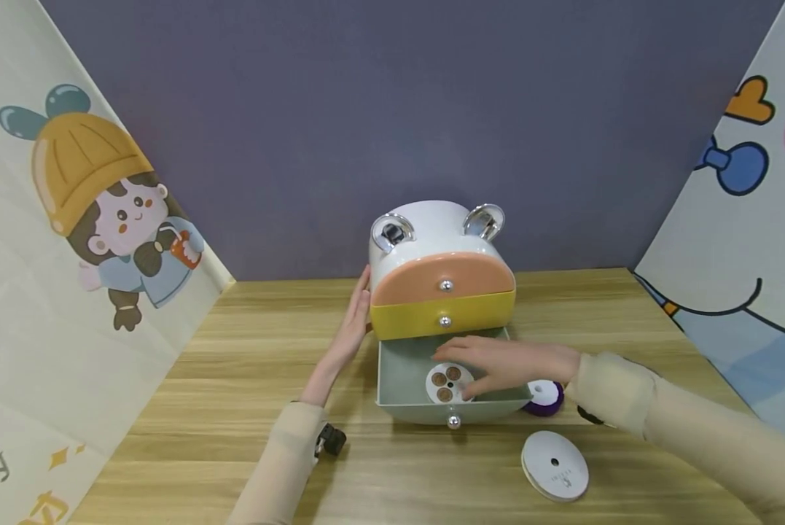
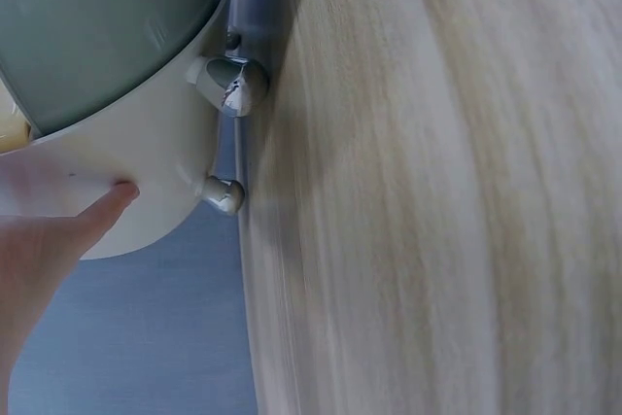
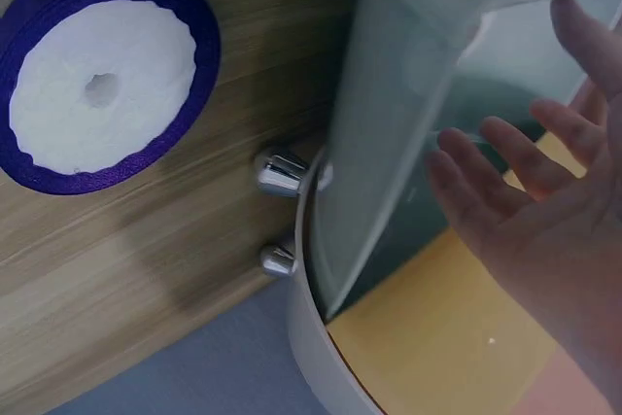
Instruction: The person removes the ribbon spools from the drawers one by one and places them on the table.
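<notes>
A small white drawer cabinet (image 1: 425, 219) with silver ears has an orange drawer (image 1: 412, 283) and a yellow drawer (image 1: 408, 321), both pushed in. The grey-green bottom drawer (image 1: 399, 372) is pulled out. Inside it lies a white reel (image 1: 442, 379) with three brown round patches. My right hand (image 1: 497, 361) hovers over this drawer, thumb close to the reel's edge; the right wrist view shows its fingers (image 3: 525, 157) spread and holding nothing. Against the cabinet's left side rests my left hand (image 1: 353, 328), fingers straight; a fingertip touches the white shell in the left wrist view.
A purple ribbon roll (image 3: 107, 70) with a white core lies on the wooden table (image 1: 235, 408), right of the open drawer. Nearer the front is a white ribbon reel (image 1: 555, 467). A grey-blue wall (image 1: 300, 146) stands behind the cabinet, with printed panels at both sides.
</notes>
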